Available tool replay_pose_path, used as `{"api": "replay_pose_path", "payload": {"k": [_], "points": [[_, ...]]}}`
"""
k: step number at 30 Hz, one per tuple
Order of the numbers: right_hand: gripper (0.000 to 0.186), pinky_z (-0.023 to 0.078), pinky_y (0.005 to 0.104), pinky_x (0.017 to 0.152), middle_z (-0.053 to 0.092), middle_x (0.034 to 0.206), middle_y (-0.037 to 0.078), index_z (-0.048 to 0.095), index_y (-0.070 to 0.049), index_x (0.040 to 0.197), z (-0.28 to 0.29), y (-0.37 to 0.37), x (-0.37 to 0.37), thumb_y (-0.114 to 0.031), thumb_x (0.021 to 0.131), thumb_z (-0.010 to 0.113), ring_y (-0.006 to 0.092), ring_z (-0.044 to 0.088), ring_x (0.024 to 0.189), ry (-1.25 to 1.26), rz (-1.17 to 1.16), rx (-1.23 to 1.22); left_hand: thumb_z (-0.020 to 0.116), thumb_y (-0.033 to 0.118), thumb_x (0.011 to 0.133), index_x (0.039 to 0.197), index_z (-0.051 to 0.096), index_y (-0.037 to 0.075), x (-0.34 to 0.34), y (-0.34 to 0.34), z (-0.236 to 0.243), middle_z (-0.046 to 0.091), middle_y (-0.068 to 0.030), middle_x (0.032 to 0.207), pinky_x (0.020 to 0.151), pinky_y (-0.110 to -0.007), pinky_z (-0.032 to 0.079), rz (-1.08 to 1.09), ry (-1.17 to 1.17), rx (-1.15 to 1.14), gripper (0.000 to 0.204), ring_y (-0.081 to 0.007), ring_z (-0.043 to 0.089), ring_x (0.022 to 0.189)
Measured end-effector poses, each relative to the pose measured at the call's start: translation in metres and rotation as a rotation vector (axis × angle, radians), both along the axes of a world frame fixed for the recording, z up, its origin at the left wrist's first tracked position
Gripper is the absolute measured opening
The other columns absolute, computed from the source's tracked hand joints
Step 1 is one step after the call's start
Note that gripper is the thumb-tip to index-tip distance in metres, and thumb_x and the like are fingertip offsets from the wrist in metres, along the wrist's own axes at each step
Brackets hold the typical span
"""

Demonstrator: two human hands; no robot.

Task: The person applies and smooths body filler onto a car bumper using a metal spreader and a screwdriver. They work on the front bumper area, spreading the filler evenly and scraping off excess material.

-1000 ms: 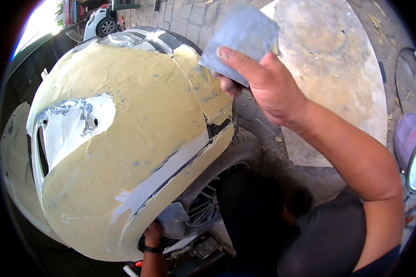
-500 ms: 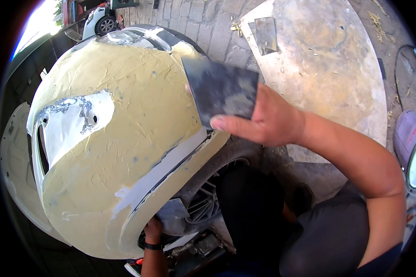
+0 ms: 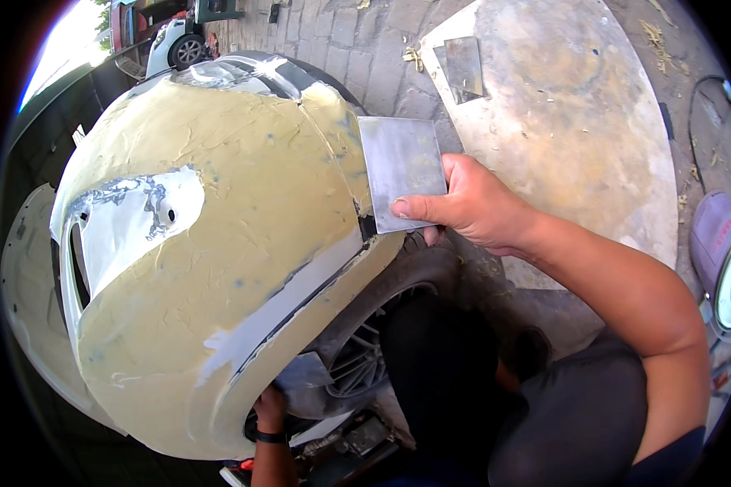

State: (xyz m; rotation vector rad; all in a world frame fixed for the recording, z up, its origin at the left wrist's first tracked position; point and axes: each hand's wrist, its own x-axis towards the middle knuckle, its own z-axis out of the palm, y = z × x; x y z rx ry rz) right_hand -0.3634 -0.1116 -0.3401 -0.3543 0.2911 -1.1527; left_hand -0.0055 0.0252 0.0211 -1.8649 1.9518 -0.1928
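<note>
My right hand (image 3: 483, 203) grips a flat, rectangular metal putty spreader (image 3: 406, 166), thumb across its face. The spreader's left edge lies over the rear edge of a rounded car body panel (image 3: 219, 260); whether it touches cannot be told. Cream-yellow filler with ridges and streaks coats most of this panel. A white patch (image 3: 138, 219) with a hole and a grey strip (image 3: 292, 296) show bare of it. Low by the wheel arch, my left hand (image 3: 270, 406) is closed at a second grey metal spreader (image 3: 304, 371); the panel's rim hides some of its fingers.
The tyre and spoked wheel (image 3: 361, 353) sit beneath the arch, beside my knees. A large pale board (image 3: 577, 146) lies on the brick paving (image 3: 382, 57), with thin metal plates (image 3: 463, 69) on it. A tin (image 3: 719, 252) stands far right.
My right hand has turned the spreader, so a lighter, silvery face shows instead of the dark one. It has moved slightly away from the panel. My left hand stays by the arch.
</note>
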Motion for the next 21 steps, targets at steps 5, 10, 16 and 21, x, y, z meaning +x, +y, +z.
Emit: {"api": "replay_pose_path", "payload": {"k": [5,10,16,21], "points": [[0.036,0.053,0.0262,0.062,0.070,0.094,0.006,0.064,0.002,0.110,0.009,-0.010,0.010,-0.028,0.095,0.077,0.0106,0.064,0.068,-0.062,-0.053,0.051,0.042,0.007,0.111,0.143,0.052,-0.009,0.015,0.004,0.000,0.056,-0.0207,0.147,0.119,-0.039,0.032,-0.040,-0.022,0.008,0.038,-0.0309,0.051,0.136],[0.034,0.053,0.0268,0.061,0.071,0.090,0.007,0.064,0.002,0.109,0.025,-0.019,0.003,-0.027,0.096,0.076,0.0111,0.065,0.066,0.002,-0.139,0.059,0.042,0.005,0.110,0.144,0.051,-0.007,0.020,0.006,0.002,0.056,-0.0210,0.147,0.118,-0.039,0.033,-0.082,-0.181,0.041,0.038,-0.0310,0.052,0.136],[0.034,0.052,0.0287,0.056,0.071,0.088,0.010,0.062,0.005,0.107,0.034,-0.017,0.001,-0.026,0.097,0.073,0.0134,0.069,0.064,0.127,-0.121,0.099,0.044,0.004,0.109,0.146,0.050,-0.007,0.052,0.010,0.007,0.055,-0.0205,0.148,0.118,-0.039,0.033,-0.074,0.037,0.003,0.039,-0.0312,0.051,0.138],[0.033,0.052,0.0283,0.054,0.070,0.087,0.009,0.062,0.005,0.107,0.028,-0.026,-0.003,-0.025,0.098,0.072,0.0132,0.068,0.065,0.153,-0.082,0.026,0.046,0.002,0.106,0.143,0.051,-0.008,0.067,0.009,0.008,0.057,-0.0214,0.144,0.116,-0.039,0.034,-0.251,-0.249,0.072,0.039,-0.0327,0.053,0.134]]}}
